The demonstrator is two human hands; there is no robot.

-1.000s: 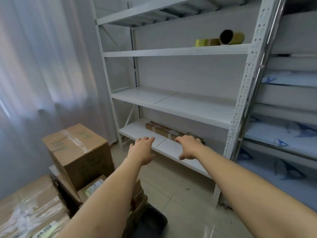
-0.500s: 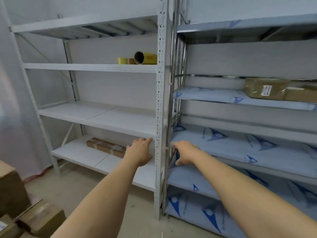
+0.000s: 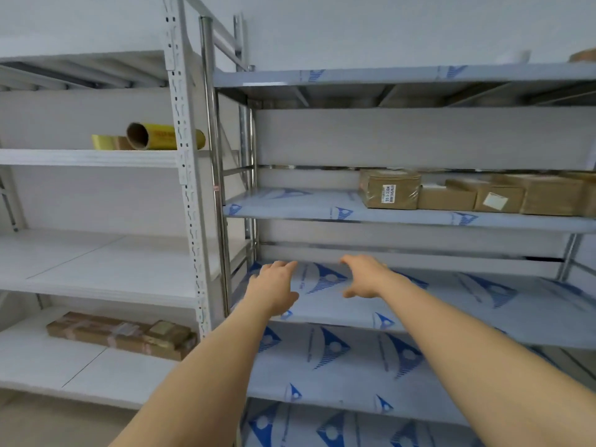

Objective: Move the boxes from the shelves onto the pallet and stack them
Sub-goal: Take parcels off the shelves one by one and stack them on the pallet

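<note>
Two shelving units stand side by side against the wall: left unit (image 3: 187, 188), right unit (image 3: 403, 214), their uprights touching at centre.

Left unit: rolls (image 3: 151, 137) lie at the right end of the upper shelf, near the upright. A long flat package (image 3: 119, 333) lies on the lowest visible shelf, toward its right end and back edge.

Right unit: row of boxes (image 3: 467, 195) on the upper-middle shelf, packed side by side from mid-shelf to the right edge, the labelled box (image 3: 390, 190) leftmost.

Left hand (image 3: 274, 288) and right hand (image 3: 364, 275) are out over the shelf below the boxes, near its left end, apart from each other.
</note>
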